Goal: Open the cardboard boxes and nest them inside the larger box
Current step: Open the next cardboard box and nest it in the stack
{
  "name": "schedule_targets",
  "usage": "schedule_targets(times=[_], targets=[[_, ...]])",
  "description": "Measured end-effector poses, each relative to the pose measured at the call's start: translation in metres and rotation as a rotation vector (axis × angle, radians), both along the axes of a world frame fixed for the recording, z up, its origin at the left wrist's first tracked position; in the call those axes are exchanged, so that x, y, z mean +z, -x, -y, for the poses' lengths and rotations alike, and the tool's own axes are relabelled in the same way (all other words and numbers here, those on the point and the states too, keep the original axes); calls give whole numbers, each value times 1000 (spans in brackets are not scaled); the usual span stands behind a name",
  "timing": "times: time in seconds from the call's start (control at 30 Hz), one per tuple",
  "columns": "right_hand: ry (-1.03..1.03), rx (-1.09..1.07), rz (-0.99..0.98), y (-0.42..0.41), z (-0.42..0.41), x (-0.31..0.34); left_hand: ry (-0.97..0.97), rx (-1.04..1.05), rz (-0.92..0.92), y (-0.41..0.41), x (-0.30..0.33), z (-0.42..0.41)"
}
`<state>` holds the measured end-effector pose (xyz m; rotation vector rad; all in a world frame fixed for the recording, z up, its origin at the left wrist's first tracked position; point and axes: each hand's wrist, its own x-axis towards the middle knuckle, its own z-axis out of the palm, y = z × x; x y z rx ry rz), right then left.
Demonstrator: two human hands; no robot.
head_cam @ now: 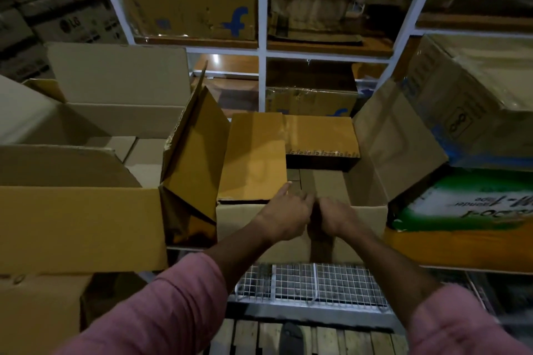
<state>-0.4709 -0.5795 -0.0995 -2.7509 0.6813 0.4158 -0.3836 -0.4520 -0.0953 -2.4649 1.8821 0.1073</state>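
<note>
Head view: two open cardboard boxes side by side, two hands at the nearer one.

Largest is the big box (78,228) at nine o'clock, flaps up, its pale inside showing only folded bottom flaps. Next, at the centre, the smaller box (372,219) stands with its right flap (398,147) raised toward two o'clock, a left flap (253,158) folded over the opening, and a far flap (320,132) at twelve o'clock; only brown bottom panels show inside. Between the two boxes a bent orange-brown flap (193,158) stands up. Both hands sit on the smaller box's near rim at six o'clock: the left hand (284,215) lies with fingers stretched over the edge, touching the left flap's corner; the right hand (336,216) curls its fingers down over the rim, gripping it. Two pink sleeves (161,305) show at the bottom.
</note>
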Motion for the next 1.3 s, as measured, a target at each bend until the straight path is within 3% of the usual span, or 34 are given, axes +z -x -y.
schedule_targets(times=[0.17,0.27,0.4,0.67,0.8,0.9,1.07,1.3], targets=[[159,17,10,-1,2,-9,60,84,-509,16,17,14],[154,19,22,-1,3,-7,70,200,-641,10,10,18],[177,80,1,-1,3,-8,44,246,-521,-2,-9,15],[80,78,4,2,7,-15,117,75,-194,3,-24,17],[27,52,27,4,10,-21,36,129,-441,-5,-26,24],[-2,62,74,4,9,-22,-71,183,-298,-12,-29,19],[-22,63,97,5,11,-28,40,230,57,-26,-18,-1],[37,69,84,5,6,-28,-74,501,103,-52,-16,-40]])
